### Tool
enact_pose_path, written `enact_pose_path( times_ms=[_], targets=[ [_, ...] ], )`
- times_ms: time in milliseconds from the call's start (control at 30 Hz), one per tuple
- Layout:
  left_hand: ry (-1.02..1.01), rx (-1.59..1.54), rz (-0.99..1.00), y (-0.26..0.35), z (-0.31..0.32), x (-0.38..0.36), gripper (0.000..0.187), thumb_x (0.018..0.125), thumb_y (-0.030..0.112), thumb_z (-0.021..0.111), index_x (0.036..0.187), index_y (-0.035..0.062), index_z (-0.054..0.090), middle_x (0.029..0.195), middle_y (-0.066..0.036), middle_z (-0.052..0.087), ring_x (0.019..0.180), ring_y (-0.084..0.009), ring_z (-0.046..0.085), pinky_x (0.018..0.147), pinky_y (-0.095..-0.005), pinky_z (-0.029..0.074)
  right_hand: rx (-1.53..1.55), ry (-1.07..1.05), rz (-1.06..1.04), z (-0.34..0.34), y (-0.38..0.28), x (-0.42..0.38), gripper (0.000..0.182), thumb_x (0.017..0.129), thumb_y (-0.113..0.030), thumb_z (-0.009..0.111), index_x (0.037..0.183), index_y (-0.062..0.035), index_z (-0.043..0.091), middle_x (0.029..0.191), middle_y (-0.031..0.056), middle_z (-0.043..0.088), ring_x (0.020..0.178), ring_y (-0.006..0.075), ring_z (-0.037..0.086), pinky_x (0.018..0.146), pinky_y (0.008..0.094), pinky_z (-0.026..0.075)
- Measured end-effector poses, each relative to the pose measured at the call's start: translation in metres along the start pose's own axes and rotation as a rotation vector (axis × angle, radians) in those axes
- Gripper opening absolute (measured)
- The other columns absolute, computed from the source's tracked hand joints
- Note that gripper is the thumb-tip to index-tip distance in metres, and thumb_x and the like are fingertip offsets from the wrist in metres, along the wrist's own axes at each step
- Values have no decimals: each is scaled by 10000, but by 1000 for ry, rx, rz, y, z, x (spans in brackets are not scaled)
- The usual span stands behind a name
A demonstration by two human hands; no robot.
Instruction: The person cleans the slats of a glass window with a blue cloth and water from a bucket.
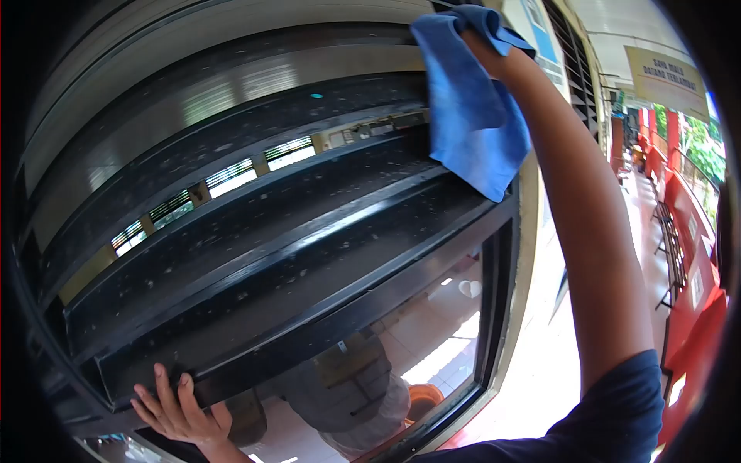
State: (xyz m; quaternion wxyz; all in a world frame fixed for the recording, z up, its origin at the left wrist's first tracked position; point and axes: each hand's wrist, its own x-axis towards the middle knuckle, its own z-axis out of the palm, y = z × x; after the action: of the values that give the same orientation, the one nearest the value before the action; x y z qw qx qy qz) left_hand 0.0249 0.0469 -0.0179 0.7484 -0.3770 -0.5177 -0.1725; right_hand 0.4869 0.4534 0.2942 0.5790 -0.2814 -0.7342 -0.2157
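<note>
A blue cloth (pixel 467 116) hangs from my right hand (pixel 485 55), which is raised to the upper right end of a black louvred window (pixel 255 258). My fingers are partly hidden in the cloth's folds. Its loose end drapes down over the ends of the dark slats and the side frame. At the lower left, my left hand (pixel 181 413) rests against the black lower rail with its fingers spread and no object in them. Pale specks dot the slats, and one small turquoise spot (pixel 316 96) shows on an upper slat.
Below the slats, a glass pane (pixel 451 324) reflects a person and an orange bucket (pixel 423 401). On the right runs a bright corridor with a bench (pixel 670 247), a red wall (pixel 695 270) and a hanging sign (pixel 665 79). A room shows through the slat gaps.
</note>
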Motion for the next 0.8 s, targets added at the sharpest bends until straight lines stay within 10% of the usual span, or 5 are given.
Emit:
enact_pose_path(
  times_ms=[133,267,333,467,800],
  targets=[
    [-26,-21,-17,2,-2,-1,507,1010,520,350,1143,125,639,1352,-148,620,1384,-435,431,1156,-585,245,-109,148,-265,24,33,25,428,982,-438,524,1276,-149,638,1234,169,660,1154,337,631,968,384,471],
    [-41,-50,-10,5,-4,4,470,1007,524,370,1089,174,674,1342,-116,626,1404,-399,410,1168,-583,216,-90,-27,-138,4,-120,-2,329,973,-324,590,1221,-116,654,1100,127,686,984,265,653,899,350,488],
    [-40,-67,-8,4,-6,7,409,992,528,418,1082,234,688,1352,-66,626,1430,-346,386,1171,-581,212,310,89,-530,9,-151,-13,352,940,-361,626,1158,-85,649,987,116,680,876,255,637,860,343,495],
    [-82,-166,-3,0,-16,17,397,964,527,488,1135,231,690,1351,-73,621,1403,-350,414,1177,-588,189,138,70,-179,17,-264,-21,384,950,-327,618,1215,-51,640,1084,156,703,994,291,675,901,356,509],
    [-377,-579,80,-89,-39,59,804,603,647,751,1304,276,615,1466,-59,509,1406,-301,407,1133,-663,226,166,118,-430,41,-457,-20,370,944,-304,597,1241,-85,627,1139,181,692,1072,389,646,926,413,510]
  ],
)
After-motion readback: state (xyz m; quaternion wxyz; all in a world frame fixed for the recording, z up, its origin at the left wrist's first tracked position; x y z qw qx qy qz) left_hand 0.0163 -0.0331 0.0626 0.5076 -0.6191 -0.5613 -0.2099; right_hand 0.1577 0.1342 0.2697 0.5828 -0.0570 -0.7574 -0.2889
